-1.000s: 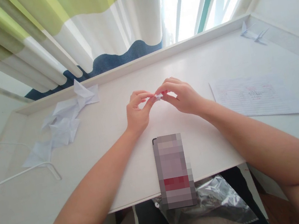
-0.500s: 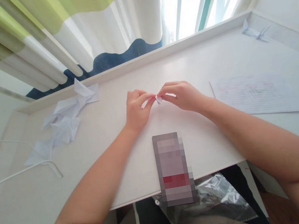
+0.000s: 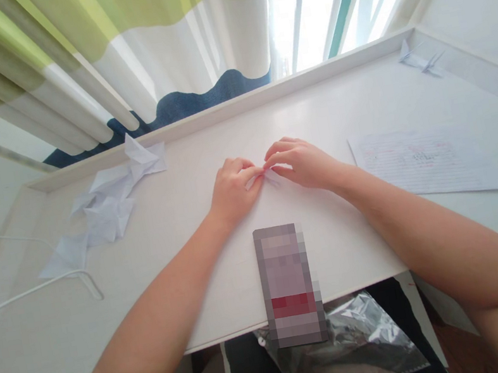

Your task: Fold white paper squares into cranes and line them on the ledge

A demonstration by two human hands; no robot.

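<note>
Head view: beyond the phone (image 3: 286, 273), left hand (image 3: 234, 190) pinches white paper (image 3: 271, 177) jutting phoneward, long axis unclear, right hand (image 3: 306, 163) equally near, fingers slightly parted, hold unclear.

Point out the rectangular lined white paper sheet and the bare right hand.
Rectangular lined white paper sheet (image 3: 422, 161): head view, middle of ruled face.
Bare right hand (image 3: 306, 162): head view, back of hand.

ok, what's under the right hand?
White desk shows around the right hand, and part of a small white paper shows by its fingers, near the left hand. Fingers hide the rest of the paper; what's under the palm is covered.
</note>
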